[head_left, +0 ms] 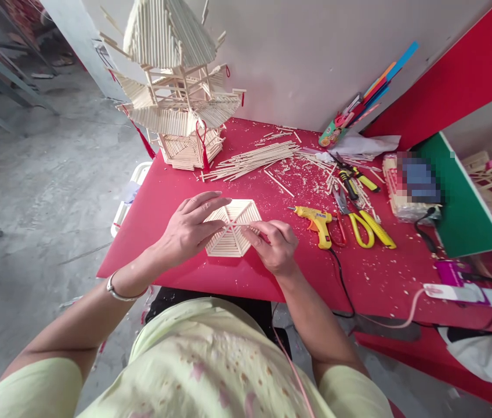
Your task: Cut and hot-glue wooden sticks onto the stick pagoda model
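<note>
A hexagonal panel of pale thin sticks (232,248) lies flat on the red table, its spokes meeting in the middle. Over its left side, my left hand (188,225) has its fingers stretched out and the thumb apart from them, with nothing visible between them. My right hand (277,247) is at the panel's right edge, thumb and forefinger pinching a short wooden stick (242,224) that points toward the centre. Fingers cover parts of the panel on both sides. Whether the stick touches the panel I cannot tell.
A tiered stick pagoda (180,98) with red tassels stands at the back left. Behind the panel lie loose sticks (254,161). To the right are a yellow glue gun (315,222), yellow-handled scissors (359,223), pliers (348,180), a pen cup (332,132) and a power strip (455,293).
</note>
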Action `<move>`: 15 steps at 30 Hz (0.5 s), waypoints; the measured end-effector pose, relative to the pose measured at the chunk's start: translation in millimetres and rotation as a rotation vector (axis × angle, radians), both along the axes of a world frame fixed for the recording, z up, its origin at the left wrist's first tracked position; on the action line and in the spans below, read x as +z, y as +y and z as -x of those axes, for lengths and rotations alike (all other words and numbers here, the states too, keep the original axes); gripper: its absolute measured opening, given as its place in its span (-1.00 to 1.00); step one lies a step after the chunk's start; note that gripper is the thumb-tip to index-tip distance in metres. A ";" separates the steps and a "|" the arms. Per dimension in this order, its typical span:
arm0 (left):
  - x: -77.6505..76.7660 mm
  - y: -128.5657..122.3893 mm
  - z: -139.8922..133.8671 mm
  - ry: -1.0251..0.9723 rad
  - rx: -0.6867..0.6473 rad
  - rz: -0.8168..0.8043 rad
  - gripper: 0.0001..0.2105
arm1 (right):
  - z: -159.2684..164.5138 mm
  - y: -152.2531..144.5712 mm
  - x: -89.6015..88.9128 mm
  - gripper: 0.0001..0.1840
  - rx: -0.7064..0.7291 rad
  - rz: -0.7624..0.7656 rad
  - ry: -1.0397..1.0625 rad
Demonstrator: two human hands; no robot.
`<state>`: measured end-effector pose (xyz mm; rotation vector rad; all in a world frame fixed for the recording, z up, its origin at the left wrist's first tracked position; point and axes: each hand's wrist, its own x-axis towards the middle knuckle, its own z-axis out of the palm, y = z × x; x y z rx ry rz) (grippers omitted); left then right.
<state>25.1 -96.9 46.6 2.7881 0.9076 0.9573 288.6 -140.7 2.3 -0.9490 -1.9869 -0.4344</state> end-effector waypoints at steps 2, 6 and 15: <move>0.5 0.0 -0.1 0.002 0.000 -0.015 -0.85 | 0.3 -0.6 0.7 -0.54 0.027 -0.002 0.014; 1.2 -0.2 -1.2 0.023 -0.001 -0.056 -0.86 | 1.1 -1.4 -0.4 -0.58 0.022 0.028 0.006; -7.0 -2.4 -8.7 0.021 -0.008 -0.242 -0.86 | 1.0 1.1 -3.4 -0.60 -0.003 -0.002 -0.023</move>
